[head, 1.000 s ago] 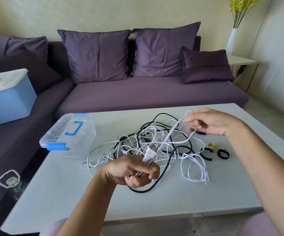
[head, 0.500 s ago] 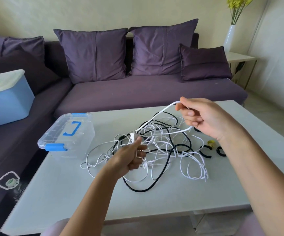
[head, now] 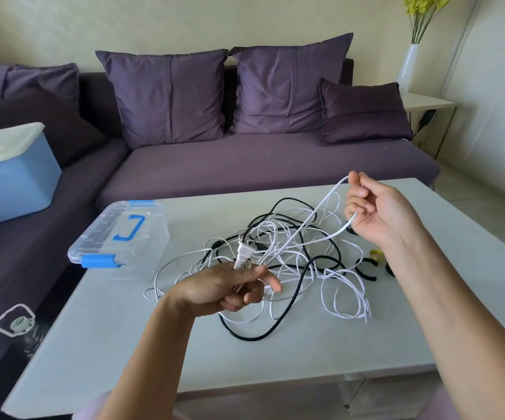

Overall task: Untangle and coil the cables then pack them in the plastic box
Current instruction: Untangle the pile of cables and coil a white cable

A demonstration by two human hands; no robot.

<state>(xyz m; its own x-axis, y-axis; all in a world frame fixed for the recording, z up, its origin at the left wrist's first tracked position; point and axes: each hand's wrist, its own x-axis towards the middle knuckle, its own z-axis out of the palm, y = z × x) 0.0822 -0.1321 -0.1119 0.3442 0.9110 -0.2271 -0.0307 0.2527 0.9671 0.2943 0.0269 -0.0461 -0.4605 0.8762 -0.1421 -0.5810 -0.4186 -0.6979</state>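
The left hand (head: 230, 286) curls its fingers round a white cable (head: 330, 195) just below the plug (head: 243, 256). The right hand (head: 375, 213) is up higher and pinches a loop of the same cable. The messy pile (head: 290, 268) of black and white cables lies on the table (head: 124, 344) between the hands. The box (head: 118, 237) sits closed, left of the left hand.

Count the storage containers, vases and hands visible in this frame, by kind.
Clear plastic box: 1
Blue bin: 1
White vase: 1
Hands: 2, the left hand gripping the white plug, the right hand pinching the white cable
Total: 5
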